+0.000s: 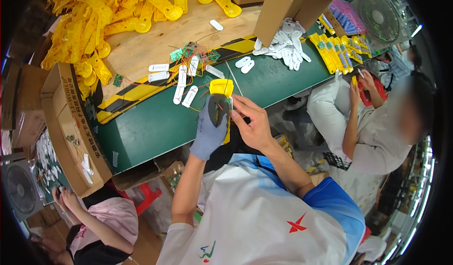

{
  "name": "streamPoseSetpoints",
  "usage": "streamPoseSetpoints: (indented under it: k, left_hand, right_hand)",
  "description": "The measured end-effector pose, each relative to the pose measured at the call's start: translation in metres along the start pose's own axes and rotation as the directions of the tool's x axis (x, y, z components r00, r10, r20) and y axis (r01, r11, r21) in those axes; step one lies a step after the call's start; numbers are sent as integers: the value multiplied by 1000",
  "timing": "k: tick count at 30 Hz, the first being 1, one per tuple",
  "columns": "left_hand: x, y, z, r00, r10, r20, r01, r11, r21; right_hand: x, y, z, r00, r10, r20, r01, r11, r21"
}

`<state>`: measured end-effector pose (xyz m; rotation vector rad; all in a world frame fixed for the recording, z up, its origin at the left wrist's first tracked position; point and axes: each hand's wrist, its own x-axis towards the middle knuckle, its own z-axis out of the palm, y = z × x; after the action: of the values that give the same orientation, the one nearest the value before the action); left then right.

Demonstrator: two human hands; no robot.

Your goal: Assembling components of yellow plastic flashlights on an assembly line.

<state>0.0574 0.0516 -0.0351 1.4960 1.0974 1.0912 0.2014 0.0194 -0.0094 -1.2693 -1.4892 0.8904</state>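
My left hand (210,130), in a grey glove with dark fingertips, grips a yellow plastic casing (221,86) above the front edge of the green bench. The casing is held upright, its wide end pointing away from me. Thin wires and a bit of green show inside it beside the glove's thumb. My bare right hand (254,123) is closed at the casing's right side, thumb and fingertips pressed to a small part I cannot make out. Just beyond lie several white oval covers (180,78) and green circuit boards (176,55) with red and yellow wires.
Yellow casings (101,17) are heaped at the back left. A tipped cardboard box (292,5) spills white covers (289,43) at the back right, near yellow assemblies (332,52). An open carton (75,123) stands left. Co-workers sit at right (373,137) and lower left (104,217).
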Motion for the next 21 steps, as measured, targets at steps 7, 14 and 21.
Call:
streamPoseSetpoints:
  k: [7, 14, 21]
  left_hand:
    - [-6, 8, 5, 993, -53, -104, 49, 998, -38]
    - [-1, 11, 8, 1000, 30, -8, -28, 985, 168]
    - [-1, 3, 12, 982, 112, -152, -95, 989, 111]
  right_hand:
    - [4, -3, -4, 999, -46, -3, 46, 999, -16]
    - [14, -15, -16, 972, -217, 96, 236, 844, -481]
    - [8, -9, -19, 989, -63, 137, 73, 995, -70]
